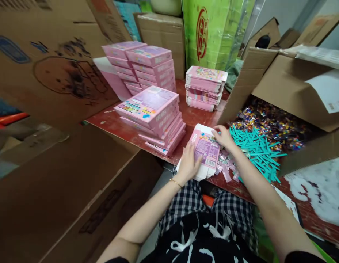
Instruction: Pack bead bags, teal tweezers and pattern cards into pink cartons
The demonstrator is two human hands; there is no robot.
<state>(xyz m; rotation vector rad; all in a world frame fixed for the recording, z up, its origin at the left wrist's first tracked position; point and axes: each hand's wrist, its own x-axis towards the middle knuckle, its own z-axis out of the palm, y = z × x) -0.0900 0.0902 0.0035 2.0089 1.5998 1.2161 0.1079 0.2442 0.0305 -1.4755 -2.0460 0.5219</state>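
Observation:
A flattened pink and white carton (207,149) lies at the table's front edge, its printed purple panel facing up and white end flaps showing. My left hand (189,162) holds its left side, with the thumb across the printed face. At the upper right corner, my right hand (223,136) pinches the carton's edge by the white flap. Small pink and clear packets (226,168) are scattered beside the carton, partly under my right forearm. A heap of turquoise sticks (258,149) lies to the right of that forearm.
Filled-out pink boxes (155,106) are stacked to the left, with more stacked pink boxes (150,60) behind. Flat pink cartons (205,87) are piled at the back. An open cardboard box (291,84) spills colourful small wrapped pieces (270,122). Large cardboard boxes (54,91) crowd the left side.

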